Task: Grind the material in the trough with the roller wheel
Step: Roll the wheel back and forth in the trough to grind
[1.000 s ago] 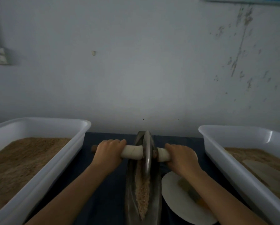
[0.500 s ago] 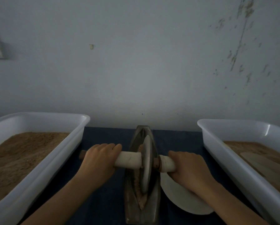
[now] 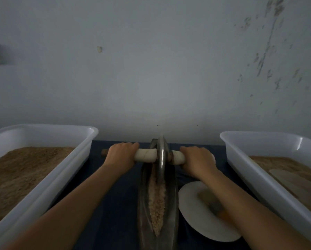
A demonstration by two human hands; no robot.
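A long boat-shaped metal trough (image 3: 172,199) lies in front of me on the dark cloth, with pale coarse material (image 3: 157,204) along its groove. The metal roller wheel (image 3: 161,156) stands upright at the trough's far end. A white-wrapped handle (image 3: 145,155) runs through the wheel on both sides. My left hand (image 3: 121,157) is closed around the left part of the handle, and my right hand (image 3: 198,160) grips the right part.
A white plastic tub (image 3: 75,159) of brown powder stands on the left and another white tub (image 3: 241,159) with brown powder on the right. A white plate (image 3: 192,212) lies under my right forearm beside the trough. A grey wall (image 3: 151,78) rises just behind the table.
The wheel was pulled toward me half a second ago and has now rolled back to the far end of the trough, uncovering the material in the near groove.
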